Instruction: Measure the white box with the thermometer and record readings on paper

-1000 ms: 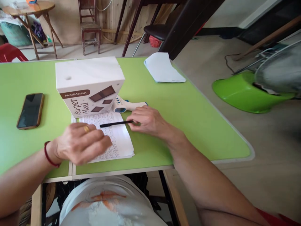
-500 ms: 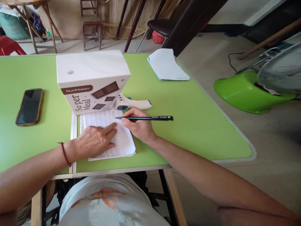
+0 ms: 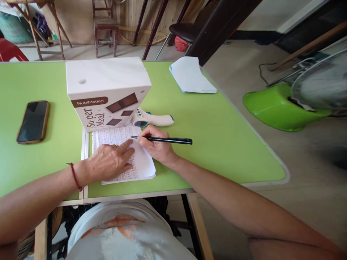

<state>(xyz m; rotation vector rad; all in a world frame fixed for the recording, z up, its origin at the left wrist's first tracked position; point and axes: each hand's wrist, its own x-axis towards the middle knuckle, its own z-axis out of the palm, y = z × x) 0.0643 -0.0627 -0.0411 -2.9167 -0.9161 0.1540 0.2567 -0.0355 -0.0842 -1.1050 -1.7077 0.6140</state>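
My right hand (image 3: 156, 145) grips a black pen (image 3: 173, 140) between thumb and fingers, its tip at the paper's surface. Beneath both hands lies a sheet of paper (image 3: 143, 168), its left part covered with small handwriting and its right part blank. My left hand (image 3: 112, 161) rests flat on the written lines, fingers stretched toward the pen tip. Just behind the paper stands a white box (image 3: 108, 77) printed "NutriMotion Su-per Meal". A white and blue handheld thermometer (image 3: 155, 120) lies beside the box, close to my right hand.
The green table (image 3: 217, 144) has a metal edge and a seam left of the paper. A phone (image 3: 33, 122) lies at the left, folded white papers (image 3: 191, 75) at the back right. A green plastic stool (image 3: 282, 107) is on the floor to the right.
My right hand and the pen have shifted slightly left and down on the paper. My left hand stays put. The view has turned a little.
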